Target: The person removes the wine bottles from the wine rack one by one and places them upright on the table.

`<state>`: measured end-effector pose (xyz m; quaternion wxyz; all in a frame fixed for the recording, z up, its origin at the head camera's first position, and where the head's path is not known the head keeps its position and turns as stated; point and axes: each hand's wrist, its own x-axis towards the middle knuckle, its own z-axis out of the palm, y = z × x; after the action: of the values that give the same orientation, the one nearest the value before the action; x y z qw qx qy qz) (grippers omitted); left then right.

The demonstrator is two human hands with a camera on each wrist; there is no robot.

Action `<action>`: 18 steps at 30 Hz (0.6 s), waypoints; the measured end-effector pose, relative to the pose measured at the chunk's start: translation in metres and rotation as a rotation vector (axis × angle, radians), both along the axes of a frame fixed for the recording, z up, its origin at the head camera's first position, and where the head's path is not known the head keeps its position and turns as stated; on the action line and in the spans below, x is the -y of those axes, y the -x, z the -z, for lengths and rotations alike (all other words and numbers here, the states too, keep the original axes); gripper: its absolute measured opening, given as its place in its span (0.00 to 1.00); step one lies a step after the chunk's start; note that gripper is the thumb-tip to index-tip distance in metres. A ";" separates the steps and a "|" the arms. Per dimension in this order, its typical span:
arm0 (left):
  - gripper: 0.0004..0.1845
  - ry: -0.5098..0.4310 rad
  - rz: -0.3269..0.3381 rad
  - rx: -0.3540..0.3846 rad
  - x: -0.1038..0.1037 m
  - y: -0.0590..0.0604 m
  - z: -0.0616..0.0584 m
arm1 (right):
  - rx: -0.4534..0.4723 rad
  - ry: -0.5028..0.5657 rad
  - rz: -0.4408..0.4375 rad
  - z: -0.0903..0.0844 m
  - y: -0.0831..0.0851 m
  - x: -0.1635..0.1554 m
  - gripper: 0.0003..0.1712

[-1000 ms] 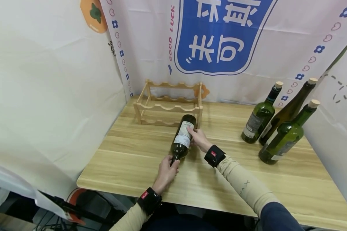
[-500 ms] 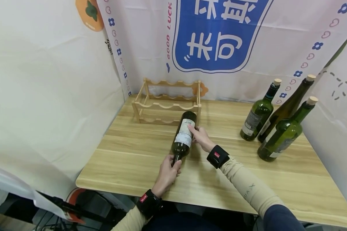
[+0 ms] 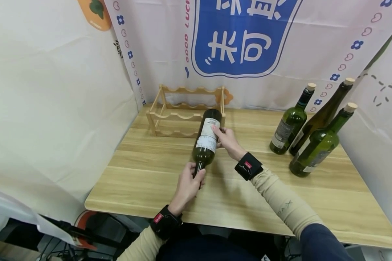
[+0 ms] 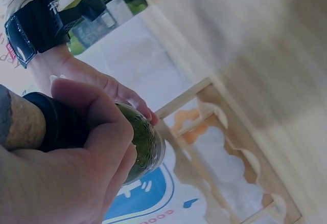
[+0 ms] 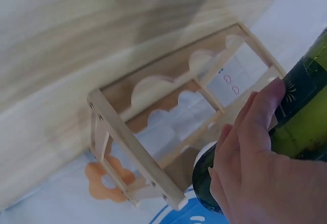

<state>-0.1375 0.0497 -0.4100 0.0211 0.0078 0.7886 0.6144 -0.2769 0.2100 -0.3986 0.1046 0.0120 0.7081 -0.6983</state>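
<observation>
While left hand (image 3: 187,183) grips neck | right hand (image 3: 227,139) grasps wine bottle (image 3: 206,143) body | base at wooden rack (image 3: 183,114) front edge

A rack (image 3: 186,112) is standing on the surface (image 3: 150,174) toward its back left, just before the hanging cloth (image 3: 241,36). A bottle (image 3: 206,139) is lying in the air before the rack, its base reaching the rack's right front end and its neck pointing back toward the person. The left hand (image 3: 187,183) is gripping the neck at the near end; the right hand (image 3: 227,139) is holding the body from the right. Three bottles (image 3: 308,134) are standing close together at the back right of the surface, well apart from the rack.
</observation>
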 end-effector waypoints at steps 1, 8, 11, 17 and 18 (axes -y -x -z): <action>0.16 -0.003 -0.002 -0.006 0.000 0.002 -0.002 | -0.007 0.002 -0.003 -0.003 0.001 -0.001 0.31; 0.17 -0.007 0.010 -0.028 -0.010 0.012 -0.010 | -0.026 0.005 -0.002 -0.014 0.006 -0.012 0.30; 0.17 -0.004 0.016 -0.017 -0.016 0.014 -0.015 | -0.026 0.001 0.017 -0.019 0.006 -0.018 0.31; 0.17 -0.008 0.038 -0.022 -0.026 0.017 -0.024 | -0.038 0.003 0.032 -0.026 0.009 -0.030 0.35; 0.17 -0.008 0.043 -0.031 -0.027 0.018 -0.024 | -0.038 0.002 0.034 -0.027 0.009 -0.033 0.35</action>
<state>-0.1558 0.0769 -0.3859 0.0220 0.0344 0.7862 0.6166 -0.2861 0.2425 -0.3721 0.0793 0.0105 0.7090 -0.7007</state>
